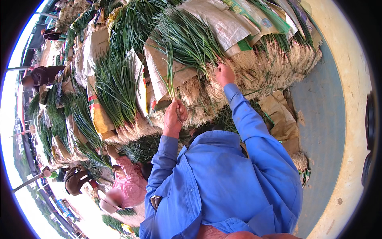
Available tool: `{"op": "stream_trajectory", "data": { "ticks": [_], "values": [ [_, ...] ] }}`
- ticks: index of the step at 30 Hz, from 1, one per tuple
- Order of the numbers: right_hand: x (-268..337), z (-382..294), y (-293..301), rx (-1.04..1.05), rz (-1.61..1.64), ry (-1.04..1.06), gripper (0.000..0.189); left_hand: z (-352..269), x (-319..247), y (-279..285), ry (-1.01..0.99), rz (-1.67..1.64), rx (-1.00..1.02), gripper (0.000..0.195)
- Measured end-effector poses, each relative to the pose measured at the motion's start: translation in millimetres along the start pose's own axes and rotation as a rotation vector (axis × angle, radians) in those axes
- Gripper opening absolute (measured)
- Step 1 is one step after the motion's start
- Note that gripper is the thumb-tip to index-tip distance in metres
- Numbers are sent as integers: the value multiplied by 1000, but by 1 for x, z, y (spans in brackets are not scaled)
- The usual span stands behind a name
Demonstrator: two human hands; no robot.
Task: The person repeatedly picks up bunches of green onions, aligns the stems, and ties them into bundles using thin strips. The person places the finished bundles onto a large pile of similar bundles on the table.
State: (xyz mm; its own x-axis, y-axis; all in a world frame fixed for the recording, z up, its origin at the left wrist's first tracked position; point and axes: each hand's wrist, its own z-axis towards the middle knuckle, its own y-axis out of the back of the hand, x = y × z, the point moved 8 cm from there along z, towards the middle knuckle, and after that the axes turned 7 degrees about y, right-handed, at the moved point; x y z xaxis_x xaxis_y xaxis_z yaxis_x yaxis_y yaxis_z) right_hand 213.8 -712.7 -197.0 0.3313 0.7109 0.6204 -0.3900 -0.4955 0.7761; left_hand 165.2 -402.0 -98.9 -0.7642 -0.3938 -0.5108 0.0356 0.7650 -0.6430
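Note:
My left hand (174, 115) is closed around the lower ends of a few long green allium seedlings (170, 71), whose leaves point up and away. My right hand (225, 74) is farther forward and to the right, its fingers at the pale, rooty base of a large bunch of green seedlings (191, 41). Whether it grips any of them cannot be told. Dense straw-coloured roots (216, 86) hang below that bunch. A beige woven sack (155, 65) lies among the bunches, behind the seedlings in my left hand.
More bunches (118, 89) and woven sacks (220, 24) line the long heap. A person in a pink checked shirt (131, 182) works at the lower left; others are farther left. Loose leaves and a brown sack (280, 116) lie below the heap. A pale curved edge (350, 89) borders the grey-blue floor (322, 119).

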Motion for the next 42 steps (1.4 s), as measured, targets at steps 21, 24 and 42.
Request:
{"op": "stream_trajectory", "data": {
  "ticks": [21, 24, 42],
  "values": [
    [33, 9, -6, -7, 148, 71, 40, -14, -4, 36, 62, 2, -38, 28],
    [3, -18, -3, 191, 672, -165, 36, -8, -1, 39, 92, -12, -27, 27],
    [-14, -73, 47, 109, -126, 6, 20, 18, 27, 57, 412, 296, -122, 39]
  ]
}}
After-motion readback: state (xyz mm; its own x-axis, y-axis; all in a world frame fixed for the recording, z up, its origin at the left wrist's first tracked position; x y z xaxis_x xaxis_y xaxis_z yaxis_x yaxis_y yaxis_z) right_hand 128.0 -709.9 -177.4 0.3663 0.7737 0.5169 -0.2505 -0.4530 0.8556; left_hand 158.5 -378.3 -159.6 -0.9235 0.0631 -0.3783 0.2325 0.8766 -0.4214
